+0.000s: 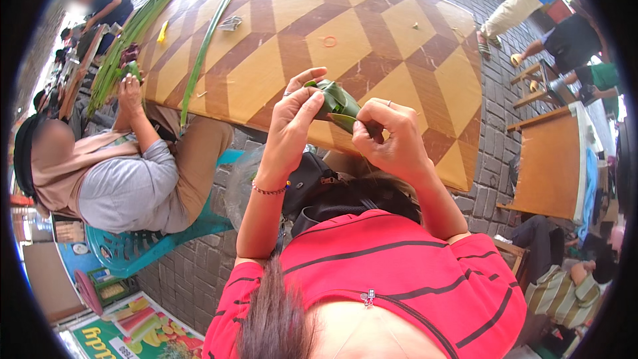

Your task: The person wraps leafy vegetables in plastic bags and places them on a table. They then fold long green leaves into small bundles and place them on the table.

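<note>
A folded green leaf bundle [339, 101] is held up over the near side of the table, its layers wrapped and creased around one another. My left hand [298, 114] pinches its left end between thumb and fingers. With thumb and bent forefinger, my right hand [391, 134] grips the lower right end, where a pale-edged leaf flap [344, 120] sticks out. The fingers cover part of both ends. Below my hands, a black bag [305, 179] lies against my lap.
A long green leaf strip [212, 42] crosses the patterned table [294, 15], with palm fronds [144, 20] at its left edge. An orange rubber band [330, 41], crumpled clear plastic [230, 23] and a yellow item [162, 31] lie there. At left, a seated person [129, 179] handles leaves.
</note>
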A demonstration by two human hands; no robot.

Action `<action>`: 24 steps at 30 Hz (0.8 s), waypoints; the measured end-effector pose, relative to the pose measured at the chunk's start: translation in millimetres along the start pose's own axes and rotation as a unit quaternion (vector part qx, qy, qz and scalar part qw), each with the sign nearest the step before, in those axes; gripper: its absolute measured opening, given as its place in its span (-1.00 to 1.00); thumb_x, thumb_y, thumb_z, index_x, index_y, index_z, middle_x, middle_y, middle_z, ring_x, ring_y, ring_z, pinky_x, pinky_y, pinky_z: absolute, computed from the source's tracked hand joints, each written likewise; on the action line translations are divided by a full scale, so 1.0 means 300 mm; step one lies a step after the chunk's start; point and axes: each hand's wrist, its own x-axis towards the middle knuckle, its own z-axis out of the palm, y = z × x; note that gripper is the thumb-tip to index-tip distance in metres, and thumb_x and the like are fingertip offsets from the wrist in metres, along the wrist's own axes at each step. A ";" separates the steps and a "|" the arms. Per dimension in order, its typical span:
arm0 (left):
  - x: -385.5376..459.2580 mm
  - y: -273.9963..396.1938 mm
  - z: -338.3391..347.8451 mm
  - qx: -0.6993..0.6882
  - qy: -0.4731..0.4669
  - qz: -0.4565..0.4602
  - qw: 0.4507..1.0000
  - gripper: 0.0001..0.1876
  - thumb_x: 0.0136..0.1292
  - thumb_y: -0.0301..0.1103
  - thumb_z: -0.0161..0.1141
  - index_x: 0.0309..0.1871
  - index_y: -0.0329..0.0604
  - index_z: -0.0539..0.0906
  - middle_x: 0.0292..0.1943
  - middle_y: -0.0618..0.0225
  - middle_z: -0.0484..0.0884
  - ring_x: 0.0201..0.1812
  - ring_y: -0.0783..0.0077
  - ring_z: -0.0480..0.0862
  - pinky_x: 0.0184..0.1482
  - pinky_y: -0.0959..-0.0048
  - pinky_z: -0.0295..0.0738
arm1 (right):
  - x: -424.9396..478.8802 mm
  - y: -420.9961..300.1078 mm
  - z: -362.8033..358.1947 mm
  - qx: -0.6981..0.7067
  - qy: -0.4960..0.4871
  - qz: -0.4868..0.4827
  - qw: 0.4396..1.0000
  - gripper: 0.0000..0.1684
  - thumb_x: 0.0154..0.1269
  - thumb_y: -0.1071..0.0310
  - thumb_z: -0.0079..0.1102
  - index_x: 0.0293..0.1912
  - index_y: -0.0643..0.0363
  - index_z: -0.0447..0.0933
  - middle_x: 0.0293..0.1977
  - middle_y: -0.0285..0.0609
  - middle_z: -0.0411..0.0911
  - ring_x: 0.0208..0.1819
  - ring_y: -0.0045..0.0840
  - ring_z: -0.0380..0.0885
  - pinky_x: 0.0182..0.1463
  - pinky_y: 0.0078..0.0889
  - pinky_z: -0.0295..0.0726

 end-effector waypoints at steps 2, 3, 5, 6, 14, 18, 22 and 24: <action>-0.008 -0.001 -0.016 0.009 0.008 0.011 1.000 -0.78 0.34 -0.47 -0.04 -0.20 -0.43 0.61 0.20 0.25 0.33 0.10 0.51 0.43 0.07 0.51 0.45 | 0.005 -0.017 0.016 -0.002 -0.001 0.014 1.000 -0.91 0.00 0.52 0.14 -0.51 0.30 0.42 -0.62 -0.09 0.40 -0.64 -0.46 0.40 -0.53 -0.45 0.37; -0.012 -0.001 -0.020 0.013 0.011 0.016 1.000 -0.78 0.34 -0.49 -0.04 -0.21 -0.43 0.61 0.20 0.25 0.33 0.09 0.51 0.44 0.06 0.51 0.45 | 0.009 -0.018 0.021 -0.008 -0.009 0.012 1.000 -0.91 0.02 0.51 0.15 -0.51 0.30 0.42 -0.63 -0.09 0.40 -0.64 -0.46 0.40 -0.53 -0.44 0.37; -0.020 0.014 -0.024 0.043 0.011 0.028 0.999 -0.79 0.33 -0.50 -0.04 -0.22 -0.43 0.61 0.18 0.25 0.33 0.09 0.50 0.44 0.04 0.53 0.45 | 0.015 -0.022 0.031 -0.019 -0.023 0.008 1.000 -0.90 0.05 0.50 0.15 -0.51 0.30 0.43 -0.64 -0.09 0.40 -0.65 -0.46 0.39 -0.54 -0.43 0.36; -0.020 0.018 -0.029 0.079 0.008 0.040 0.996 -0.80 0.32 -0.50 -0.04 -0.23 -0.43 0.60 0.17 0.24 0.34 0.09 0.49 0.44 0.04 0.53 0.45 | 0.018 -0.030 0.035 -0.018 -0.028 0.018 0.999 -0.89 0.06 0.49 0.16 -0.50 0.31 0.44 -0.65 -0.09 0.39 -0.65 -0.47 0.39 -0.54 -0.44 0.35; -0.022 0.036 -0.024 0.120 0.011 0.107 0.987 -0.85 0.27 -0.52 -0.01 -0.34 -0.43 0.55 0.14 0.15 0.38 0.07 0.38 0.46 0.03 0.47 0.40 | 0.013 -0.014 0.024 0.023 -0.041 0.040 0.998 -0.82 0.14 0.43 0.22 -0.48 0.32 0.47 -0.65 -0.14 0.41 -0.66 -0.57 0.37 -0.56 -0.48 0.31; -0.024 0.052 0.017 0.301 0.011 0.212 0.930 -0.84 0.27 -0.51 0.00 -0.38 -0.43 0.52 0.11 0.02 0.40 0.06 0.17 0.47 0.05 0.39 0.38 | 0.009 -0.024 0.011 0.054 0.002 0.033 0.998 -0.85 0.18 0.44 0.22 -0.44 0.30 0.49 -0.64 -0.18 0.41 -0.62 -0.60 0.37 -0.54 -0.51 0.31; -0.012 0.048 0.054 0.390 0.036 0.283 0.876 -0.82 0.28 -0.48 0.04 -0.38 -0.44 0.53 0.16 -0.12 0.39 0.09 -0.04 0.48 0.05 0.29 0.39 | 0.006 -0.008 -0.003 0.024 0.059 -0.038 0.997 -0.86 0.20 0.42 0.24 -0.40 0.28 0.50 -0.63 -0.23 0.41 -0.58 -0.63 0.36 -0.51 -0.55 0.30; -0.005 0.046 0.067 0.386 0.027 0.274 0.881 -0.82 0.27 -0.47 0.06 -0.38 -0.45 0.54 0.17 -0.13 0.40 0.10 -0.06 0.49 0.06 0.25 0.40 | -0.002 0.009 -0.008 0.022 0.070 -0.033 0.997 -0.86 0.20 0.41 0.24 -0.39 0.27 0.50 -0.62 -0.23 0.42 -0.58 -0.64 0.35 -0.51 -0.55 0.30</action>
